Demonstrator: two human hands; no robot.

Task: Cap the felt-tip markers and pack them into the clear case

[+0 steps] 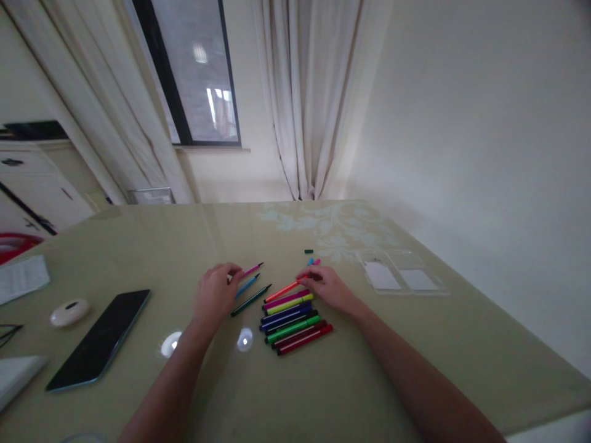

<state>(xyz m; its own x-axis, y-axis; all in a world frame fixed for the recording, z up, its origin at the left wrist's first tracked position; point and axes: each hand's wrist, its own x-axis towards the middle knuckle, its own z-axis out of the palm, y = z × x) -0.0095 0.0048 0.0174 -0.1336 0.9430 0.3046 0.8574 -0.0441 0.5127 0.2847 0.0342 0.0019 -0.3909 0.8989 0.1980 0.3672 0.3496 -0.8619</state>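
A row of several capped felt pens [295,320] lies side by side on the green table [323,381], red ones nearest me, green, blue, yellow and magenta further back. My right hand [329,287] is closed on the far end of an orange pen [281,291] at the back of the row. My left hand [215,293] rests with curled fingers on the ends of a pink pen [252,269] and a blue pen [247,285]; a dark green pen [250,300] lies just right of it. Loose caps [313,261] lie beyond my right hand.
A dark phone [99,339] lies face up at the left, with a white oval object [69,312] and folded paper [21,278] beyond it. A clear plastic case [399,277] lies open at the right. The table's right edge runs diagonally near the wall.
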